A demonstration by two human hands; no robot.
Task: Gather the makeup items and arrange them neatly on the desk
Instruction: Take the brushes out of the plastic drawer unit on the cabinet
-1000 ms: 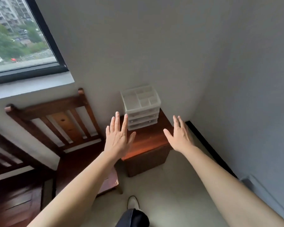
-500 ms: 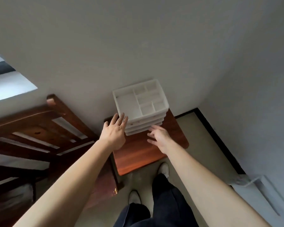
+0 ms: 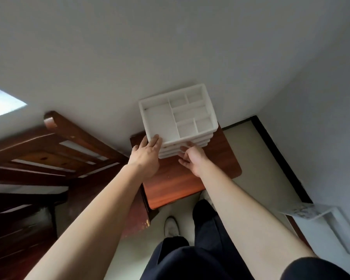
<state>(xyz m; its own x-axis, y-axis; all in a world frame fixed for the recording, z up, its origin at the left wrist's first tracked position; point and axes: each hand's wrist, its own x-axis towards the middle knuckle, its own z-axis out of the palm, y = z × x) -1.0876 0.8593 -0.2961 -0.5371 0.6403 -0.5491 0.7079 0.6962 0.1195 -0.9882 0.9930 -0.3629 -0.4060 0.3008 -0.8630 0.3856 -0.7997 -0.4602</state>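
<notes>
1 organizer (image 3: 160, 122), L hand (image 3: 147, 158), R hand (image 3: 193, 158) touching

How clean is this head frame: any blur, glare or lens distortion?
Head view: dim, even light, no hard shadows; the white organizer, left hand and right hand are slightly soft but readable; the bright patch at the left edge is blown out; the wooden stand shows a mild sheen; the wide lens stretches the forearms toward the bottom corners.
</notes>
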